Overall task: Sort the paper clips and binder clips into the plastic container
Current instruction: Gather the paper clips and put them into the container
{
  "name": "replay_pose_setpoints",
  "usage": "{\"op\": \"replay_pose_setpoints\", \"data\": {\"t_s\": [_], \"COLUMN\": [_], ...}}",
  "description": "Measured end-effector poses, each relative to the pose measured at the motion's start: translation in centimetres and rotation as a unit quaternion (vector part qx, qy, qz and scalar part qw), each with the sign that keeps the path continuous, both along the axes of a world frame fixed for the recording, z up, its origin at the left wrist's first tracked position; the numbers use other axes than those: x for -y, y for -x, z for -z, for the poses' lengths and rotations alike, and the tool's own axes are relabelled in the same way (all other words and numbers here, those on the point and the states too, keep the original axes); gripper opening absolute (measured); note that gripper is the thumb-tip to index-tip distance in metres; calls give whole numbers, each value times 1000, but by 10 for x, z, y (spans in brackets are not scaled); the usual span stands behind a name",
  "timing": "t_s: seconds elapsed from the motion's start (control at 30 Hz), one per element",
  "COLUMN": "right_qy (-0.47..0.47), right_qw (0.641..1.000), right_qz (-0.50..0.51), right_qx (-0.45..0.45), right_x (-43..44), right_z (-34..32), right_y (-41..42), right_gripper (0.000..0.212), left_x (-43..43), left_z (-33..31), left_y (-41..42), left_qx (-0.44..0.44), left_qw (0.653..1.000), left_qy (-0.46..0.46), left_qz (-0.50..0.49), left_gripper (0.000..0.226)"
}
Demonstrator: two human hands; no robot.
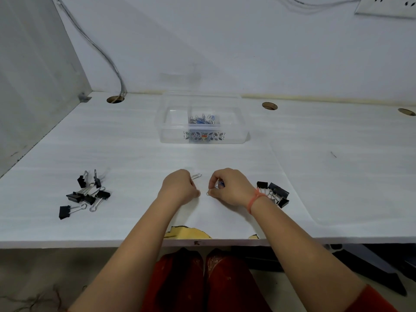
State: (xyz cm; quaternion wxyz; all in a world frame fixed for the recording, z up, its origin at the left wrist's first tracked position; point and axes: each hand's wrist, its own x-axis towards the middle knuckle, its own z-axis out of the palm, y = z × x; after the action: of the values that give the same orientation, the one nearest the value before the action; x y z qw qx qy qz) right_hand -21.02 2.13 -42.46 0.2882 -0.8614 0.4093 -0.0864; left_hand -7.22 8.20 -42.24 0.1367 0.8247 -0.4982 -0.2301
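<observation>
Left hand (180,188) clenched beside a paper clip (196,176); right hand (227,188) grasping clips (219,183); container (200,120) well beyond on the surface (112,154)

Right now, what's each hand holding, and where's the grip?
Right hand: paper clips bunched in curled fingers, pinching another off the table. Left hand: closed; contents can't be told.

Container (201,122) behind binder clips (84,194).

right hand (227,188) curls over some clips, count unreadable. clips in the box (202,119) blur into one tangle. socket plate (388,6) cut by top-right corner.
</observation>
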Motion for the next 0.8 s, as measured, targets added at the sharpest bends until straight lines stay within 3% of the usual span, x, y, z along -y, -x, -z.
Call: {"op": "replay_pose_setpoints", "data": {"t_s": [0.1,0.17,0.3,0.37,0.43,0.5,0.57,0.63,0.67,0.73,0.77,0.8], "right_qy": [4,10,22,-22,-160,-340,-487,-576,-597,-605,-598,-578], "right_qw": [998,995,991,997,981,887,746,627,589,553,565,600], "right_qz": [-17,-36,-49,-24,59,162,217,228,229,238,244,254], "right_qx": [-53,-93,-125,-64,92,268,400,472,494,521,514,490], "right_x": [0,-2,-6,-4,-2,4,12,15,17,20,21,24], "right_z": [-2,-5,-6,-6,-8,-10,-12,-16,-16,-17,-19,-18], "right_y": [-1,-3,-4,0,4,7,11,14,16,20,20,20], "right_gripper": [11,13,21,26,26,21,19,19,20,23,27,30], "left_x": [0,-4,-19,-25,-26,-22,-17,-12,-11,-8,-6,-5], "left_z": [-1,1,1,-4,-7,-8,-7,-9,-10,-13,-12,-10], "left_y": [1,2,0,-3,-7,-9,-10,-11,-10,-7,-6,-5], "left_qx": [27,18,-160,-290,-396,-498,-600,-668,-685,-673,-634,-563], "left_qw": [999,1000,980,941,892,828,745,678,659,668,707,768], "left_qy": [-5,14,108,143,157,159,151,136,134,136,143,155], "left_qz": [18,15,-55,-104,-154,-204,-250,-275,-282,-285,-278,-262], "left_gripper": [13,24,22,19,18,16,21,25,26,26,25,24]}}
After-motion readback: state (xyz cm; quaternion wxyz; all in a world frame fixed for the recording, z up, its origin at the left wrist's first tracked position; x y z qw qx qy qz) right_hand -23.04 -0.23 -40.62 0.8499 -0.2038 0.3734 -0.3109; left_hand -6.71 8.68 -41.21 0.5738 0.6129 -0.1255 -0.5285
